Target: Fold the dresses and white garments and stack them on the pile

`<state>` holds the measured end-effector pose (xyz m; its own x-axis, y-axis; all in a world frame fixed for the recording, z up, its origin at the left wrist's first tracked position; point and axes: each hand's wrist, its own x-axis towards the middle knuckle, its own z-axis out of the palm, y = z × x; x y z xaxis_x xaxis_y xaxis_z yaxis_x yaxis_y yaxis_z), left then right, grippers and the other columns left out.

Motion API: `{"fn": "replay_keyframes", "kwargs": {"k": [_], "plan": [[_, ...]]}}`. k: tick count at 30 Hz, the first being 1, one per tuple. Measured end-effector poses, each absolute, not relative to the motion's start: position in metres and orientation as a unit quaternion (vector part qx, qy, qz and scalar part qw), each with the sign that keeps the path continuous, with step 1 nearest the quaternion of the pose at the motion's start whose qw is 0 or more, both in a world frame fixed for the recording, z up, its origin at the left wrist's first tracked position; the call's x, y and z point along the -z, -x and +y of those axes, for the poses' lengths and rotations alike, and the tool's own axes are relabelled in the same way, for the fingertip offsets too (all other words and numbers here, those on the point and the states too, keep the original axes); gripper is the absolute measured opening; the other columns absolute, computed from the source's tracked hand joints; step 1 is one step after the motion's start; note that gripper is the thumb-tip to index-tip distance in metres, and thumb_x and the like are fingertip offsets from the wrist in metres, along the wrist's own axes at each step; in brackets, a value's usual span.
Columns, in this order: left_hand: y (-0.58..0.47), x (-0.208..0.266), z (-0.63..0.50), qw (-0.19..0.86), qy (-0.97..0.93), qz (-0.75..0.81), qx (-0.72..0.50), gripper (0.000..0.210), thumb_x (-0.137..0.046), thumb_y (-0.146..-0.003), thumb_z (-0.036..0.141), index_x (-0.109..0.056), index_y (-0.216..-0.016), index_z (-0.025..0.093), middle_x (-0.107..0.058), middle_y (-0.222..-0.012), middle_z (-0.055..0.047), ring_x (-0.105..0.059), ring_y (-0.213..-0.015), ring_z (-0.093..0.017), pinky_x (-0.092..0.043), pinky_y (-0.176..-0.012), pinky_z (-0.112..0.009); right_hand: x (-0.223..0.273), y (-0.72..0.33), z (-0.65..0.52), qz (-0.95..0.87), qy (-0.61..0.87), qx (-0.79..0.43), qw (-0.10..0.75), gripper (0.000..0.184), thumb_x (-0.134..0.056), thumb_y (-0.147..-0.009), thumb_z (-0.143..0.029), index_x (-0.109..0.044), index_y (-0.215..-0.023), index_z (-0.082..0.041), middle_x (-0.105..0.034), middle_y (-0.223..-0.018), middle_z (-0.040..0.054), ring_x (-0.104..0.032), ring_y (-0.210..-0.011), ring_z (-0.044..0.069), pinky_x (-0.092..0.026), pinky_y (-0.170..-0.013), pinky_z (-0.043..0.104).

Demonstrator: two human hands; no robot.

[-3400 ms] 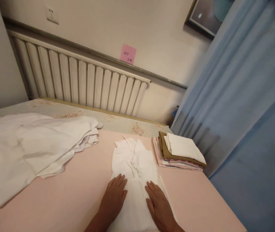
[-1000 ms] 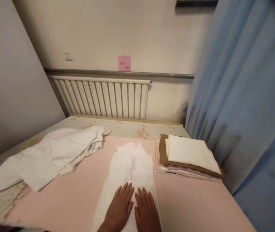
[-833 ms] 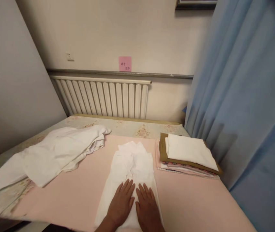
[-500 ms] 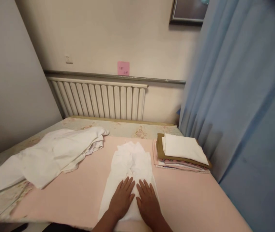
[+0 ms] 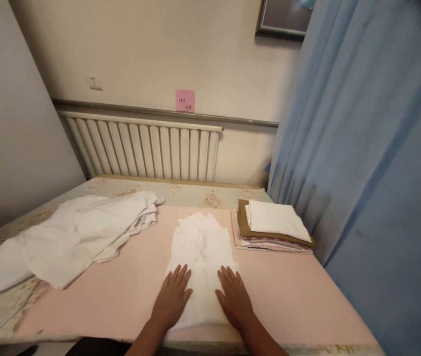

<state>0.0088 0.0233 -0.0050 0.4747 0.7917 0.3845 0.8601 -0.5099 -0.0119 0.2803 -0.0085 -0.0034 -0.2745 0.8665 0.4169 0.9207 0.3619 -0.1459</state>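
A white garment point(image 5: 203, 282), folded into a narrow strip, lies on the pink cloth point(image 5: 288, 296) in front of me. Its far end is uneven, with pointed folds like a collar, and creases run down from there. My left hand point(image 5: 171, 296) rests flat on the garment's left edge, fingers apart and pointing away from me. Opposite it, my right hand point(image 5: 235, 295) lies flat along the right edge with its fingers stretched out. Neither hand grips the fabric.
Loose white clothing point(image 5: 80, 232) is heaped at the left. A folded stack point(image 5: 275, 222), white over brown over patterned pieces, sits at the right. Behind the flowered table cover point(image 5: 212, 198) stands a radiator point(image 5: 144, 148). A blue curtain point(image 5: 344, 148) hangs on the right.
My hands have slid apart, from near the middle of the white garment out to its left and right edges. The view has shifted slightly.
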Motion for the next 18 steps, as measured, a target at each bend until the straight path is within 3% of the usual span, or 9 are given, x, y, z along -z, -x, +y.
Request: {"fn": "replay_keyframes", "kwargs": {"k": [7, 18], "plan": [[0.003, 0.012, 0.016, 0.102, 0.84, -0.502, 0.178, 0.05, -0.04, -0.097, 0.037, -0.039, -0.146, 0.027, -0.04, -0.152, -0.003, -0.035, -0.141, -0.023, -0.035, -0.111, -0.046, 0.006, -0.302, -0.014, -0.807, 0.554, 0.068, 0.193, 0.05, -0.046, -0.095, -0.027, -0.042, -0.144, -0.02, -0.04, -0.15, 0.0062, -0.033, -0.141, 0.025, -0.03, -0.114, 0.047], [0.027, 0.006, -0.016, 0.099, 0.862, -0.459, 0.192, 0.056, -0.042, -0.096, 0.045, -0.03, -0.149, 0.031, -0.043, -0.15, -0.002, -0.037, -0.14, -0.021, -0.036, -0.111, -0.04, -0.001, -0.329, -0.051, -0.839, 0.508, 0.014, 0.196, 0.056, -0.051, -0.094, -0.038, -0.039, -0.147, -0.025, -0.039, -0.151, 0.0044, -0.03, -0.142, 0.025, -0.031, -0.115, 0.048]]}}
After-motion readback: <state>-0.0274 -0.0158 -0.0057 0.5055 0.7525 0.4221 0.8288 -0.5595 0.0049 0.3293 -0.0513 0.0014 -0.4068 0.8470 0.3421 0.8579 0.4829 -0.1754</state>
